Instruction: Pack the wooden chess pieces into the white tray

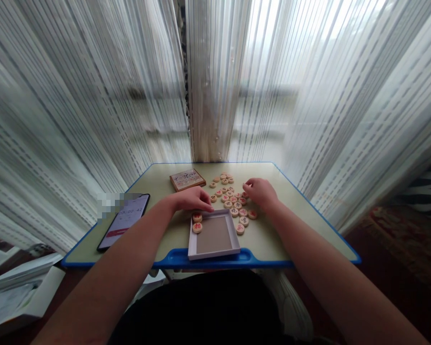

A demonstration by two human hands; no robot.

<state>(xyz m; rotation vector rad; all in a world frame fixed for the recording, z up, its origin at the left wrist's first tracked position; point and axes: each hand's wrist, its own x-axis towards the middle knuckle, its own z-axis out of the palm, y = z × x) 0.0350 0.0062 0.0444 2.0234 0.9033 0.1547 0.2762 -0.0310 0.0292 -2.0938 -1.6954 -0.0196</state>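
A shallow white box tray [213,235] with a brown bottom lies at the near edge of a small table [158,187]. Two round wooden game discs with red marks [197,223] lie in the tray's far left corner. My left hand [193,199] rests palm down just beyond that corner, fingers curled together. My right hand [261,192] sits on the right side of a scatter of several wooden discs [230,196], fingers curled on the pieces; whether it grips one is hidden.
A square wooden box lid [187,179] lies behind my left hand. A phone [125,220] with a lit screen lies at the table's left. Sheer curtains hang close behind the table. Papers lie low at left.
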